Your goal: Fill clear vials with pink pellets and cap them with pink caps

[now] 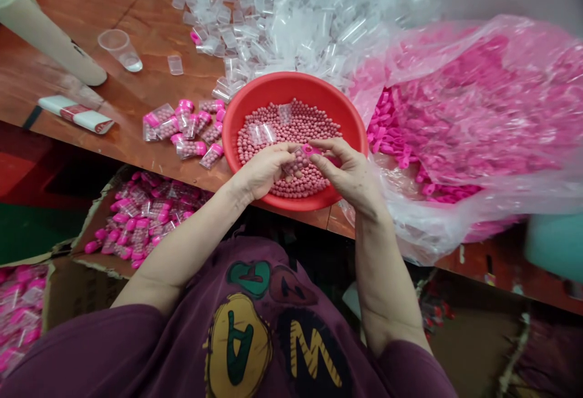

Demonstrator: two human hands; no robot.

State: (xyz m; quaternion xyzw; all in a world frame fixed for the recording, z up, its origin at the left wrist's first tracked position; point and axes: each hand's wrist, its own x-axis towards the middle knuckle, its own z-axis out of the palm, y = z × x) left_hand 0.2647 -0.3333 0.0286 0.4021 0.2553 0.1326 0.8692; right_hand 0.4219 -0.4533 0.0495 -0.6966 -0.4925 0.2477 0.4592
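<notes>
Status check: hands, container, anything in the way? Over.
Left hand holding bead-filled container; right hand pinching pink cap. Both over red basin. Nothing visibly blocking either hand.

Likely a small packing workshop: a wooden worktable (150, 18) heaped with clear plastic vials (291, 15), a red basin (291, 84) of pink beads (319, 120), and cardboard boxes (82, 291) of bead-filled, pink-capped vials (141, 222) below.

Left grip (264, 170) curls its fingers (286, 147) just beside the right grip (353, 173), whose thumb (326, 168) and forefinger (328, 143) pinch; behind them, the bare left forearm (198, 233) and right forearm (380, 270) slant inward
</notes>
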